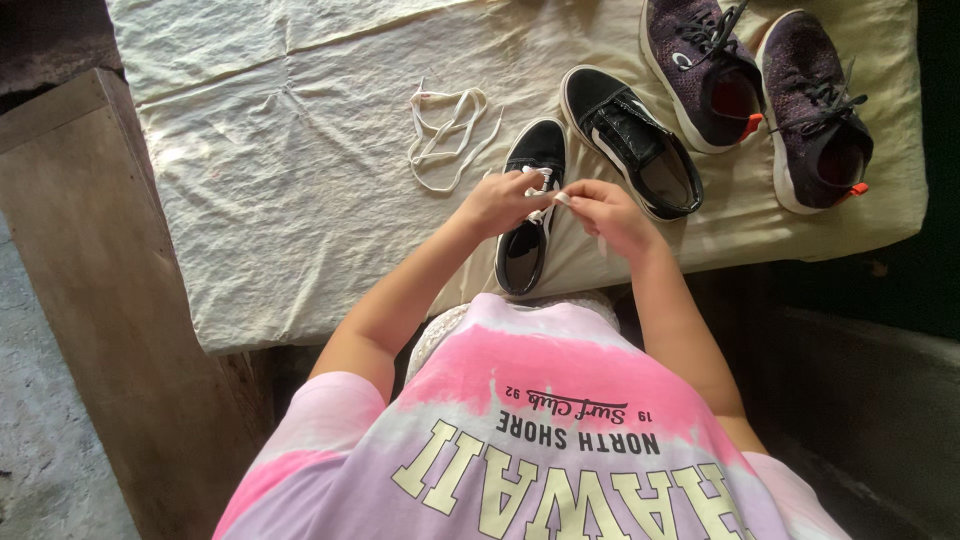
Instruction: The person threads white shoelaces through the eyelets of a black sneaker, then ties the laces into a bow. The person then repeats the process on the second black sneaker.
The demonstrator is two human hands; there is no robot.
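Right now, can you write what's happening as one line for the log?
left hand: pinching white lace | right hand: pinching same lace | black sneaker: under hands, on cloth | loose lace: lying left

Left hand (500, 200), right hand (610, 212) — fingers pinched, nearly touching.

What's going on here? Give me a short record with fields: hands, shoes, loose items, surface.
left hand: left hand pinches a white lace at the near black shoe
right hand: right hand pinches the same lace's end
other shoes: second black shoe beside it, unlaced; purple pair at far right, laced
loose items: spare white lace lying apart, left of the shoes
surface: cream cloth over a table
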